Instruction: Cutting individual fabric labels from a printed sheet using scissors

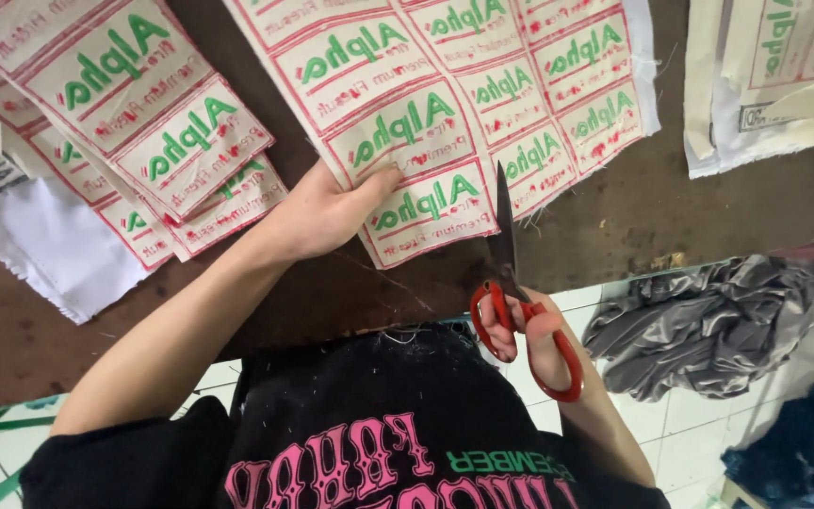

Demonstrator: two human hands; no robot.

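Note:
A white fabric sheet (454, 85) printed with rows of green-and-red labels lies on a brown table (633, 217). My left hand (322, 212) rests on its near left edge, thumb pressing a label. My right hand (529, 330) grips red-handled scissors (511, 283) just off the table's near edge. Their dark blades point away from me and run up between two columns of labels at the sheet's near edge.
More printed label sheets (134, 104) overlap at the left on a plain white cloth (49, 245). Another pile of fabric (774, 75) sits at the far right. On the tiled floor lie a grey shiny cloth (708, 320) and a dark blue cloth (803, 452).

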